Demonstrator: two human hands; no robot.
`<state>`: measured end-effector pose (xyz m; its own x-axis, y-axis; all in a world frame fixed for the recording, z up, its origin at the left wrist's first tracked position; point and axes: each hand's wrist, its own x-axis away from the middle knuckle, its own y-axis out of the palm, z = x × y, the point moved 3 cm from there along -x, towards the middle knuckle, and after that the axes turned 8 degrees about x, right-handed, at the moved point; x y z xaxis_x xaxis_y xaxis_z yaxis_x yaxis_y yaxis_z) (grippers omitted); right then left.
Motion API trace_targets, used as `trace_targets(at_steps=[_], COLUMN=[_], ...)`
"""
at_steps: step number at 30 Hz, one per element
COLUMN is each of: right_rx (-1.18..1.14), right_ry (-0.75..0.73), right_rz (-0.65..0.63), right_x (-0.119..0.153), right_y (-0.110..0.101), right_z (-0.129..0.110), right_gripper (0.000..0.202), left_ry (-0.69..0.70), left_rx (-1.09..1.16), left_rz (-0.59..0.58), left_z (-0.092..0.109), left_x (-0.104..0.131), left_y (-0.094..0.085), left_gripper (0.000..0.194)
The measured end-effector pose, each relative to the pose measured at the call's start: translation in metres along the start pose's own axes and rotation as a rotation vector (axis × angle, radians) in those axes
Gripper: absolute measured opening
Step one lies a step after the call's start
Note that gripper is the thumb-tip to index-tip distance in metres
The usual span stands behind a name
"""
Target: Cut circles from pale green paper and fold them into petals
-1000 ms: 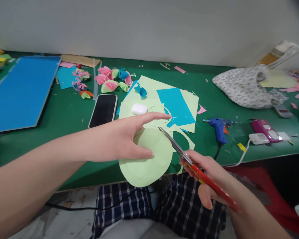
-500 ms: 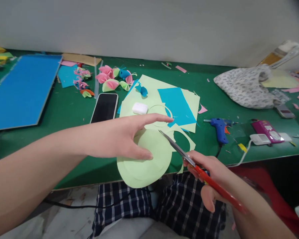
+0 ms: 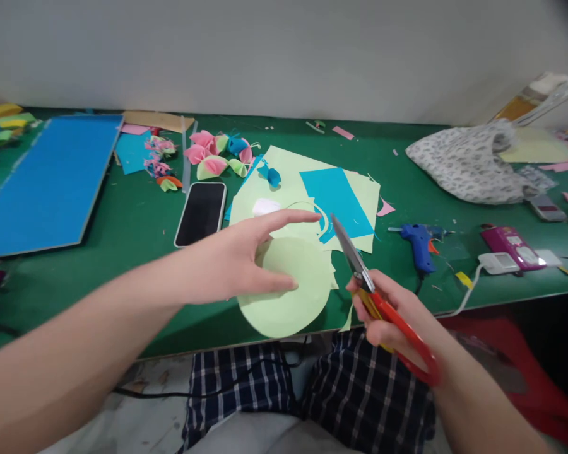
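Observation:
My left hand [image 3: 234, 258] holds a light green paper circle [image 3: 288, 312], its thumb lying on top and its index finger stretched out above. The other fingers are hidden under or behind the paper. In my right hand [image 3: 383, 309] is a pair of scissors [image 3: 345, 243] with red and yellow handles. The blades look closed and point up and away, just right of the circle and apart from it. A thin green paper offcut [image 3: 348, 317] is at the table edge by the right hand.
Green and blue sheets [image 3: 338, 202] lie behind the hands. A phone [image 3: 201, 214], paper flowers [image 3: 213, 151] and a blue board [image 3: 52, 183] are on the left. To the right are a blue glue gun [image 3: 419, 246], a purple device [image 3: 514, 247] and a patterned cloth bag [image 3: 468, 164].
The scissors have moved away from the paper's edge and tilted more upright. The curved offcut beside the circle is mostly out of sight. The held paper has shifted slightly right and up.

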<state>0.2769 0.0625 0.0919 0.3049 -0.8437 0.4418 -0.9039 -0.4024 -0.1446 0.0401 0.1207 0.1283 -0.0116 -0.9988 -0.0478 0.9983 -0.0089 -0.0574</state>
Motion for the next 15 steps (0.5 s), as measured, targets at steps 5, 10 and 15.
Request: trace_targets(at_steps=[5,10,15], right_rx=[-0.257,-0.358,-0.425], right_ry=[-0.197,-0.271,-0.301], right_rz=[0.231,0.418,0.477], right_x=[-0.019,-0.032,-0.035], right_y=[0.026,0.038,0.042], right_z=[-0.002,-0.002,-0.004], right_gripper=[0.051,0.038,0.034], left_ry=[-0.02,-0.087,-0.092], left_rx=[0.129,0.291,0.384], left_rz=[0.06,0.084,0.236], left_z=[-0.013,-0.036,-0.048], left_x=[0.01,0.027,0.032], left_y=[0.022,0.036,0.042], left_gripper=[0.071,0.07,0.068])
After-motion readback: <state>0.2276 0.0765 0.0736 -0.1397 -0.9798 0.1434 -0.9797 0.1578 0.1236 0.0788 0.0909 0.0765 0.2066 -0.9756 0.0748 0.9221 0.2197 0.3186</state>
